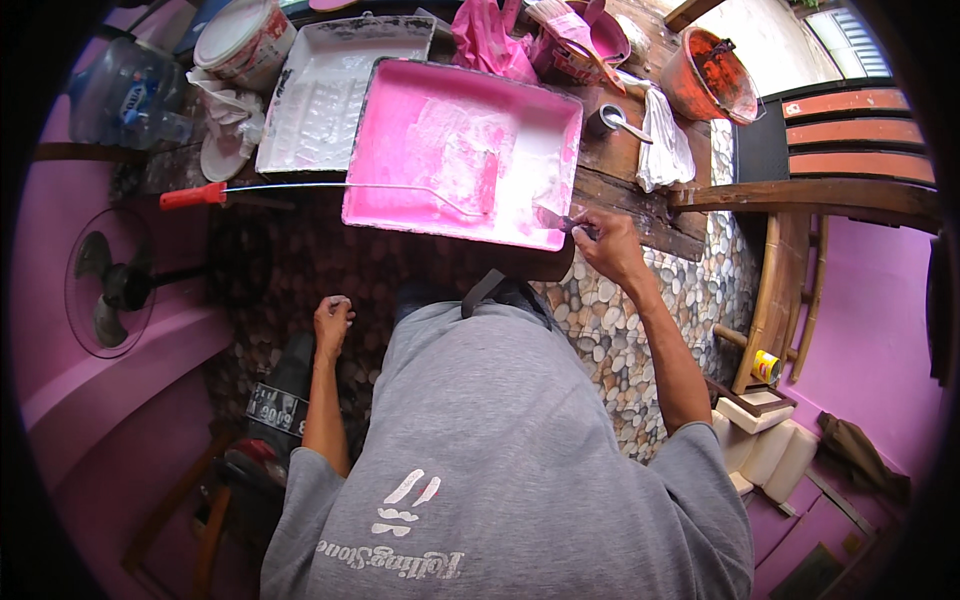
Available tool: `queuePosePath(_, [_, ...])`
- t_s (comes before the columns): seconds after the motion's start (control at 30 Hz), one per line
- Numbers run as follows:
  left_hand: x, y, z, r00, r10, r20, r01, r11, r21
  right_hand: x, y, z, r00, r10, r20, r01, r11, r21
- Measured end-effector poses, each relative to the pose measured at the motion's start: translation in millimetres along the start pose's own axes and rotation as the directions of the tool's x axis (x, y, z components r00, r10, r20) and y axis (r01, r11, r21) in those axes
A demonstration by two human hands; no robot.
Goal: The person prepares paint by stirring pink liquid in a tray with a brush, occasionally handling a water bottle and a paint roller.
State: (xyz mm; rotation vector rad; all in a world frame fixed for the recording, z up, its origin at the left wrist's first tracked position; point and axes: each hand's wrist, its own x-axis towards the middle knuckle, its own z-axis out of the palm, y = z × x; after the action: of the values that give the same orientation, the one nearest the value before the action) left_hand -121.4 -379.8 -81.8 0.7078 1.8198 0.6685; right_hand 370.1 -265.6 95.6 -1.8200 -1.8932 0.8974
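Small pink-bristled paintbrush at near right corner of rectangular pink-coated paint tray; long axis roughly level, bristles pointing left into tray, handle toward right hand. Right hand fingers pinched closed round handle. Left hand curled into loose fist, apart, holding nothing visible. Red-handled roller lies across tray.

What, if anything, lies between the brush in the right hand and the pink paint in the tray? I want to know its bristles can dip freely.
Nothing visible does. The right hand holds the brush with its bristles already over the near right corner of the pink tray. The roller lies further left, apart from it.
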Motion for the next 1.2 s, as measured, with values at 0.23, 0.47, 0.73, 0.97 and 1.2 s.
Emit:
queuePosePath(0.23, [-4, -12, 1, 1.0, -0.026, -0.002, 0.026, 0.999, 0.036, -4, 0, 8, 0.999, -0.034, -0.025, 0.033, 0.999, -0.037])
queuePosePath(0.47, [-7, -13, 0, 0.999, -0.042, 0.017, 0.04, 0.997, 0.067, -1, -5, 6, 0.998, -0.017, -0.067, 0.015, 0.999, -0.034])
queuePosePath(0.73, [-6, -27, -1, 0.999, -0.054, 0.003, 0.053, 0.994, 0.091, 16, 2, 1, 0.999, 0.02, -0.035, -0.02, 1.0, 0.0])
queuePosePath(0.97, [-6, -25, 1, 0.999, -0.047, 0.001, 0.046, 0.994, 0.097, 33, 3, -6, 0.996, -0.061, -0.065, 0.048, 0.982, -0.181])
queuePosePath(1.2, [-9, -21, -1, 0.999, -0.049, 0.017, 0.047, 0.994, 0.098, 51, 5, -11, 0.995, -0.082, -0.061, 0.065, 0.968, -0.24])
